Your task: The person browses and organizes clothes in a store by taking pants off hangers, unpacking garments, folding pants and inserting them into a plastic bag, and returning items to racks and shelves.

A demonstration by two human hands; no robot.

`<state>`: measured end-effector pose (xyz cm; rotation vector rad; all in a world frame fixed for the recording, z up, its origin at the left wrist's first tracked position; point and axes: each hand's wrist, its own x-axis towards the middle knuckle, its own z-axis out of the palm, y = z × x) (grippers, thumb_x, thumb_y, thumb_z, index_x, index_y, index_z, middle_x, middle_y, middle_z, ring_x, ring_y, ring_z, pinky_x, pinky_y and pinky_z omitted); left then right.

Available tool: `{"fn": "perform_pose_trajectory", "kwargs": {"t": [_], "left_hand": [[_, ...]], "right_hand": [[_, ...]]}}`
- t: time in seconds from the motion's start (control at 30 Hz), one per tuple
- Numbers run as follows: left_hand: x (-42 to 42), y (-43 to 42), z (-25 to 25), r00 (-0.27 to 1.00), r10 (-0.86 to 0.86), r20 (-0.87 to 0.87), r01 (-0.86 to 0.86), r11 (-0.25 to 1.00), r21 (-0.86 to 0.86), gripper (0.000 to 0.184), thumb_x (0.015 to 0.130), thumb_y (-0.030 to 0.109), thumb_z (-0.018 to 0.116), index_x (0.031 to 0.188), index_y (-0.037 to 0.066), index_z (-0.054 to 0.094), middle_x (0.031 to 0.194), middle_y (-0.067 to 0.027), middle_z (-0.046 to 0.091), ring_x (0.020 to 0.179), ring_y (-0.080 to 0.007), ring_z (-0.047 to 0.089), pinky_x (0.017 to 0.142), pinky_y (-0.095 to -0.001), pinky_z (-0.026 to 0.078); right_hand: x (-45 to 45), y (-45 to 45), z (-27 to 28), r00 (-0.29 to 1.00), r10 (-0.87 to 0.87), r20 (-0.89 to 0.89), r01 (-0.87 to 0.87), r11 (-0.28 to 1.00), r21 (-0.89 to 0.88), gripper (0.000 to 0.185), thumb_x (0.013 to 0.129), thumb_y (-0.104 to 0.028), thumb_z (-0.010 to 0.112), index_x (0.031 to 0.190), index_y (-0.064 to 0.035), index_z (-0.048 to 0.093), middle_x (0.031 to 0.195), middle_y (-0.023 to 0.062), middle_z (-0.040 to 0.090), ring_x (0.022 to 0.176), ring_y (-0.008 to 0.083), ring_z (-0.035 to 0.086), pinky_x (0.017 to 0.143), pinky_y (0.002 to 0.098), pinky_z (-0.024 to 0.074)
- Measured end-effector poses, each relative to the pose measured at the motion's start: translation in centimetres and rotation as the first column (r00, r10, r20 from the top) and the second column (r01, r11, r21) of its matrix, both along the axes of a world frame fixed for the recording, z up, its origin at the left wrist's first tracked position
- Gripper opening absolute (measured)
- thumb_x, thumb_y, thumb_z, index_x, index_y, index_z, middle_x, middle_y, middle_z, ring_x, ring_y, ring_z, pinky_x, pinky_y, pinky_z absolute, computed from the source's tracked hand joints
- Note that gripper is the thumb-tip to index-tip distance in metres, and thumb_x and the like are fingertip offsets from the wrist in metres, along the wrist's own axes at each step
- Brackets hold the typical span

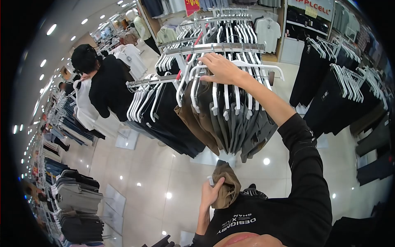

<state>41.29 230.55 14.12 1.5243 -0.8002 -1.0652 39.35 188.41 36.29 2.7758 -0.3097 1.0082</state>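
Observation:
My left hand [211, 192] is closed around a bunched pair of brown trousers [227, 187], low in front of my body. A small white piece shows beside its fingers; what it is I cannot make out. My right hand [222, 69] reaches up to the clothes rack, just under its metal rail [218, 48]. A white clip hanger [263, 66] stretches sideways on both sides of this hand, with thumb and fingers around its middle part. Brown trousers [197, 111] and grey-green trousers [238, 127] hang from white hangers close below.
Dark trousers [164, 119] hang on a lower bar at the left. Black trousers [325, 99] fill another rack at the right. A person in black [111, 82] stands at the left beside white garments [84, 107]. Folded-over grey garments [78, 197] hang at lower left.

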Motion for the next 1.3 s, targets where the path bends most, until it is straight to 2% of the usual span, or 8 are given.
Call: {"fn": "perform_pose_trajectory", "kwargs": {"t": [0.1, 0.17, 0.3, 0.4, 0.5, 0.67, 1.03, 1.3], "left_hand": [[0.3, -0.4, 0.1, 1.0, -0.012, -0.023, 0.012, 1.0, 0.002, 0.032, 0.102, 0.023, 0.073, 0.115, -0.006, 0.073, 0.104, -0.0083, 0.078, 0.095, -0.0128, 0.07, 0.086, -0.0305, 0.055], [0.6, -0.7, 0.0, 1.0, -0.012, -0.013, 0.013, 1.0, 0.019, 0.031, 0.103, 0.022, 0.072, 0.115, -0.006, 0.073, 0.105, -0.0078, 0.078, 0.096, -0.0134, 0.07, 0.087, -0.0306, 0.055], [-0.2, -2.6, 1.7, 0.961, 0.148, -0.235, -0.174, 0.98, -0.094, 0.029, 0.106, 0.018, 0.067, 0.124, -0.005, 0.068, 0.117, -0.0089, 0.074, 0.103, -0.0157, 0.068, 0.092, -0.0317, 0.054], [-0.7, -4.3, 1.8, 0.941, 0.235, -0.244, -0.265, 0.959, -0.098, 0.03, 0.108, 0.02, 0.063, 0.125, -0.005, 0.067, 0.117, -0.0077, 0.072, 0.106, -0.0147, 0.065, 0.095, -0.0317, 0.051], [-2.2, -5.8, 0.7, 0.889, 0.215, -0.404, -0.262, 0.963, -0.064, 0.038, 0.11, 0.028, 0.061, 0.128, -0.006, 0.063, 0.118, -0.0105, 0.07, 0.104, -0.0156, 0.067, 0.089, -0.0324, 0.056], [-6.2, -7.9, 1.1, 0.889, 0.211, -0.406, -0.249, 0.968, -0.042, 0.043, 0.111, 0.035, 0.058, 0.127, -0.006, 0.062, 0.116, -0.0105, 0.071, 0.1, -0.0146, 0.067, 0.088, -0.0309, 0.055], [-13.5, -9.2, 2.3, 0.791, 0.178, -0.585, -0.184, 0.982, 0.049, 0.052, 0.112, 0.045, 0.052, 0.133, -0.002, 0.057, 0.125, -0.0113, 0.067, 0.106, -0.0192, 0.069, 0.09, -0.0344, 0.058], [-24.0, -11.3, 2.3, 0.73, 0.081, -0.678, -0.122, 0.992, -0.013, 0.053, 0.111, 0.043, 0.055, 0.14, -0.001, 0.054, 0.133, -0.0104, 0.065, 0.117, -0.0185, 0.066, 0.098, -0.0376, 0.056]], "right_hand": [[-2.2, 5.0, 1.6, 0.97, 0.12, 0.211, -0.119, 0.993, -0.018, 0.046, 0.094, -0.031, 0.077, 0.125, 0.0012, 0.064, 0.12, 0.0173, 0.066, 0.113, 0.0341, 0.064, 0.096, 0.0424, 0.0537], [-5.7, 11.8, 2.2, 0.974, 0.112, 0.195, -0.175, 0.924, 0.341, 0.026, 0.095, -0.025, 0.075, 0.104, -0.0014, 0.069, 0.099, 0.0152, 0.07, 0.087, 0.0329, 0.069, 0.076, 0.0427, 0.0558], [-14.2, 22.5, -2.4, 0.929, 0.293, -0.226, -0.068, 0.736, 0.674, 0.034, 0.097, -0.032, 0.075, 0.086, -0.0006, 0.069, 0.075, 0.0171, 0.068, 0.066, 0.039, 0.066, 0.065, 0.045, 0.0541], [-17.9, 25.8, -8.1, 0.605, 0.332, -0.724, 0.509, 0.537, 0.672, 0.054, 0.099, -0.046, 0.069, 0.09, 0.0066, 0.068, 0.087, 0.0257, 0.071, 0.082, 0.046, 0.07, 0.075, 0.049, 0.0557], [-19.4, 29.0, -17.3, 0.968, 0.176, -0.178, 0.111, 0.332, 0.937, 0.072, 0.09, -0.058, 0.076, 0.109, 0.0105, 0.067, 0.099, 0.0285, 0.071, 0.092, 0.0456, 0.07, 0.081, 0.0484, 0.0561], [-18.3, 36.6, -19.4, 0.858, -0.51, 0.062, -0.149, -0.132, 0.98, 0.078, 0.08, -0.034, 0.092, 0.136, 0.007, 0.058, 0.115, 0.0161, 0.071, 0.1, 0.023, 0.07, 0.082, 0.0368, 0.057], [-23.9, 35.1, -21.6, 0.827, -0.497, 0.263, 0.034, 0.511, 0.859, 0.041, 0.081, -0.016, 0.09, 0.112, 0.0062, 0.074, 0.109, 0.0186, 0.066, 0.091, 0.0313, 0.067, 0.078, 0.0372, 0.0555], [-34.3, 32.2, -21.2, 0.758, -0.507, 0.41, 0.014, 0.642, 0.767, 0.025, 0.08, -0.001, 0.084, 0.1, 0.0076, 0.073, 0.095, 0.0158, 0.067, 0.079, 0.0307, 0.065, 0.067, 0.0377, 0.0522]]}}
